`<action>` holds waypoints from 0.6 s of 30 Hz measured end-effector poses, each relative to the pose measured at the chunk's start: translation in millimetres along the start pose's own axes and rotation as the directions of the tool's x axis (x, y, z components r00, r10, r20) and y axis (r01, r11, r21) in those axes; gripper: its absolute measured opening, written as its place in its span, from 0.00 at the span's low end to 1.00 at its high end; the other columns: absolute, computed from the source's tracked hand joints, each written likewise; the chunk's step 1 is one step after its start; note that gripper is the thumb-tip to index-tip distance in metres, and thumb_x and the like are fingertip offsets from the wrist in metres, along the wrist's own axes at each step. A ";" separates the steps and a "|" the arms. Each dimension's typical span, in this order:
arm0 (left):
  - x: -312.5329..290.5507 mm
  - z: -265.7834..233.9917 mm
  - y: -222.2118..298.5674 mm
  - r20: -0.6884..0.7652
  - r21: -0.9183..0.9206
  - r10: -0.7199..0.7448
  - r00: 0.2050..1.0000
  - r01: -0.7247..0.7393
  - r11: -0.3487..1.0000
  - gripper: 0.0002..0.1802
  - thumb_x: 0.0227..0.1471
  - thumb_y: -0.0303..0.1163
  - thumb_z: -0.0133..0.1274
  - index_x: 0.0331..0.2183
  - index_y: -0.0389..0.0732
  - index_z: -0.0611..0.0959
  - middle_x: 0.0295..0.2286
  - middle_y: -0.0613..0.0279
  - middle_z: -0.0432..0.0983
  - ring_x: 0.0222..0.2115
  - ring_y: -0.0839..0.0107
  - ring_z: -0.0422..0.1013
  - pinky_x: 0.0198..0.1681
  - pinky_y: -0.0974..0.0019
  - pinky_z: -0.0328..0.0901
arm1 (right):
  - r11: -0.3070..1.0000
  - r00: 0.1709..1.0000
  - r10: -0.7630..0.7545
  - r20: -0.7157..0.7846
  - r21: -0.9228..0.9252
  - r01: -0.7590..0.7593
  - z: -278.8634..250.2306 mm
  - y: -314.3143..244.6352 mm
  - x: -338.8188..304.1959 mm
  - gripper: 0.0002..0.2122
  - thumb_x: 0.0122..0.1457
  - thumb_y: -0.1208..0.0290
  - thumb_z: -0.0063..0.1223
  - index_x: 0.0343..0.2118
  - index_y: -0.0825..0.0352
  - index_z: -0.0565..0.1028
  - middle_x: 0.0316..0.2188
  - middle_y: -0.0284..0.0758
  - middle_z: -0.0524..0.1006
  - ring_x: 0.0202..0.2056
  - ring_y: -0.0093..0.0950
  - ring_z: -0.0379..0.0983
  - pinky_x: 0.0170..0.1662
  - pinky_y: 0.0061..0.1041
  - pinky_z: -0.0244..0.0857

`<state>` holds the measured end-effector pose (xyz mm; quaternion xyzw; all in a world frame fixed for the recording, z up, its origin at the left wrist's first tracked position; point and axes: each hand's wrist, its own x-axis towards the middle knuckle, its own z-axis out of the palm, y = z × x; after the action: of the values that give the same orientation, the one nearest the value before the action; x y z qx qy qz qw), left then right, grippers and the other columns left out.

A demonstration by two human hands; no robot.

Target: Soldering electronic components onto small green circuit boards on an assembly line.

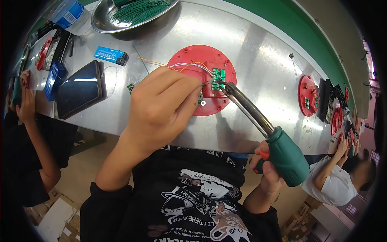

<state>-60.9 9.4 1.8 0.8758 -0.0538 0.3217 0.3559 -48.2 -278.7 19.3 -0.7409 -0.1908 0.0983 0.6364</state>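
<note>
My right hand (271,177) is wrapped round the handle of a green soldering gun (287,157). Its long metal barrel reaches up and left, and the tip meets the lower part of a small green circuit board (219,73). That board sits on a round red plastic base (185,54) lying on the metal table. My left hand (161,105) is closed in a pinch over the base, with thin dark wires (206,84) running from its fingertips to the board. White and orange wires (197,65) arch from the board above my knuckles. My left hand covers part of the base.
A metal bowl (98,24) of green wires and a plastic bottle (72,18) stand at the far left. Nearer lie a blue lighter-like item (109,54) and a dark phone (78,90). Another red base (305,94) lies right. Co-workers sit on both sides.
</note>
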 end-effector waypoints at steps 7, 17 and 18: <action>0.5 -0.7 -0.3 0.008 0.002 0.002 1.000 -0.002 1.000 0.09 0.42 0.14 0.62 0.30 0.31 0.84 0.25 0.55 0.79 0.24 0.62 0.73 0.28 0.66 0.67 | 0.997 0.997 0.073 0.001 0.014 -0.073 1.4 0.0 -1.7 0.21 0.54 0.64 0.60 0.44 0.78 0.74 0.32 0.45 0.76 0.20 0.29 0.74 0.26 0.25 0.65; 0.3 0.1 -0.1 0.000 -0.001 0.006 1.000 -0.006 1.000 0.08 0.43 0.14 0.62 0.30 0.31 0.84 0.26 0.55 0.79 0.25 0.62 0.73 0.28 0.66 0.67 | 0.988 0.991 0.127 -0.044 -0.084 -0.131 -3.0 -9.2 2.0 0.15 0.44 0.71 0.61 0.33 0.76 0.78 0.26 0.39 0.77 0.22 0.26 0.73 0.27 0.21 0.66; 0.4 0.2 0.0 0.002 -0.003 0.004 1.000 -0.004 1.000 0.08 0.43 0.14 0.62 0.30 0.31 0.84 0.26 0.55 0.79 0.25 0.62 0.73 0.28 0.66 0.67 | 0.986 0.994 0.099 -0.043 -0.130 -0.104 -3.1 -8.8 1.2 0.14 0.45 0.70 0.61 0.32 0.76 0.78 0.25 0.39 0.77 0.22 0.27 0.73 0.27 0.22 0.66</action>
<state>-60.5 9.4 2.0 0.8755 -0.0565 0.3214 0.3565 -47.4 -279.9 28.6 -0.7919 -0.1474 0.1042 0.5834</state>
